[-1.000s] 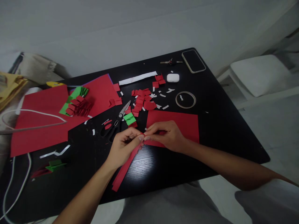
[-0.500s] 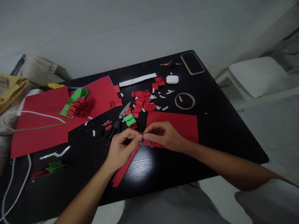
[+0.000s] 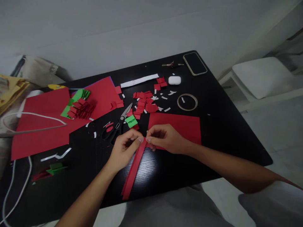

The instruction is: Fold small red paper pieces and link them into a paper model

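Note:
Two long red paper strips (image 3: pixel 134 171), partly overlapping, run from between my hands down to the table's front edge. My left hand (image 3: pixel 126 146) pinches their upper end between thumb and forefinger. Close beside it, my right hand (image 3: pixel 163 137) has thumb and fingertips pressed together at the same end of the strips. Under my right hand lies a red sheet (image 3: pixel 181 126). A folded green paper piece (image 3: pixel 131 121) and black scissors (image 3: pixel 122 118), blades apart, lie just beyond my left hand.
Folded red pieces (image 3: pixel 142 104) and white scraps lie mid-table. Behind them are a white strip (image 3: pixel 139 81), a white case (image 3: pixel 174 80), keys and a phone (image 3: pixel 195 64). A tape roll (image 3: pixel 187 102) lies right. Large red sheets (image 3: pixel 44 123) and a white cable (image 3: pixel 22 189) are left.
The free ends of the red strips have swung right and toward the table's front edge. Their upper end now shows flatter between my fingertips.

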Demonstrator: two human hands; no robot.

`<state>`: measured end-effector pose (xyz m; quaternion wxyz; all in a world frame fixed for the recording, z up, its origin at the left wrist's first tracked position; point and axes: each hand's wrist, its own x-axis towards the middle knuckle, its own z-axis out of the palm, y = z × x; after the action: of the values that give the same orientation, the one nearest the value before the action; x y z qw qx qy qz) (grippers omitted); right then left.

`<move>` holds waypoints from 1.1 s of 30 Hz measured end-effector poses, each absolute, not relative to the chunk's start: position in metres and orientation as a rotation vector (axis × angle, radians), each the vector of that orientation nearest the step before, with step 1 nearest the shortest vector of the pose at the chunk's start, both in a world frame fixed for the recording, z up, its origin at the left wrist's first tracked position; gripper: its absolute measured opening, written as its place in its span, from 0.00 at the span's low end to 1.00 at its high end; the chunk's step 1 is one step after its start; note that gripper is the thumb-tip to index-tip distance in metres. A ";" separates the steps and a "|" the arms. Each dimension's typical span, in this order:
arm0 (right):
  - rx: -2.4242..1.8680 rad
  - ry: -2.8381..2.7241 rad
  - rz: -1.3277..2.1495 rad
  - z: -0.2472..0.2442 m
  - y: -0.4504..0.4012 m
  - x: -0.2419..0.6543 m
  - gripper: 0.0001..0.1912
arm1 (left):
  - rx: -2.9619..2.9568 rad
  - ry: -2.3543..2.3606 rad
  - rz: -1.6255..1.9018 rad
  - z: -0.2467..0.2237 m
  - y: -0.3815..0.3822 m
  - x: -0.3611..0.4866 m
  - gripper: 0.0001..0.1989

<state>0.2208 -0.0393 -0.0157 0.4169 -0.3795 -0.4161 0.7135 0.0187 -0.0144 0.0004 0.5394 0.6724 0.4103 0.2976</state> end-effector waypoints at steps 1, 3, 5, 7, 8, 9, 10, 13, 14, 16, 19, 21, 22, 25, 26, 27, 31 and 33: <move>-0.954 -1.054 1.793 -0.016 -0.039 0.221 0.12 | 1.601 0.982 0.716 0.000 -0.015 0.019 0.11; -0.953 -1.071 1.791 -0.016 -0.039 0.221 0.11 | 1.609 1.004 0.728 -0.001 -0.016 0.020 0.10; -0.951 -1.084 1.785 -0.016 -0.039 0.221 0.11 | 1.619 1.029 0.735 -0.002 -0.017 0.021 0.11; -0.960 -1.084 1.773 -0.017 -0.038 0.222 0.10 | 1.611 1.053 0.732 -0.003 -0.018 0.022 0.11; -0.970 -1.084 1.766 -0.017 -0.038 0.222 0.09 | 1.597 1.063 0.726 -0.003 -0.019 0.023 0.11; -0.981 -1.085 1.757 -0.017 -0.037 0.223 0.08 | 1.579 1.072 0.716 -0.002 -0.019 0.023 0.11; -0.991 -1.089 1.745 -0.017 -0.036 0.224 0.07 | 1.558 1.078 0.706 -0.002 -0.019 0.024 0.12; -1.025 -1.112 1.689 -0.015 -0.034 0.228 0.06 | 1.507 1.074 0.689 0.000 -0.019 0.025 0.13; -1.033 -1.117 1.670 -0.015 -0.033 0.228 0.06 | 1.496 1.070 0.686 0.000 -0.019 0.026 0.13; -1.040 -1.116 1.651 -0.014 -0.033 0.229 0.06 | 1.479 1.066 0.679 0.001 -0.018 0.026 0.14; -1.039 -1.104 1.654 -0.014 -0.033 0.228 0.05 | 1.448 1.067 0.653 0.001 -0.018 0.025 0.15; -1.043 -1.098 1.652 -0.014 -0.033 0.227 0.05 | 1.422 1.066 0.628 0.000 -0.017 0.024 0.15; -1.049 -1.097 1.647 -0.014 -0.033 0.227 0.05 | 1.409 1.064 0.616 0.000 -0.017 0.024 0.15; -1.079 -1.100 1.614 -0.014 -0.033 0.227 0.07 | 1.372 1.043 0.581 -0.002 -0.017 0.024 0.15; -1.093 -1.102 1.601 -0.014 -0.033 0.227 0.07 | 1.361 1.035 0.570 -0.003 -0.017 0.024 0.15; -1.105 -1.103 1.590 -0.013 -0.033 0.227 0.07 | 1.351 1.029 0.563 -0.003 -0.017 0.024 0.15; -1.109 -1.081 1.579 -0.013 -0.033 0.226 0.07 | 1.331 1.028 0.575 -0.005 -0.017 0.023 0.14; -1.101 -1.061 1.580 -0.013 -0.032 0.226 0.07 | 1.344 1.039 0.590 -0.005 -0.017 0.022 0.14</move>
<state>0.2260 -0.0323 -0.0131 0.4541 -0.4462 -0.4300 0.6401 0.0225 -0.0174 -0.0054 0.6224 0.5849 0.4522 0.2569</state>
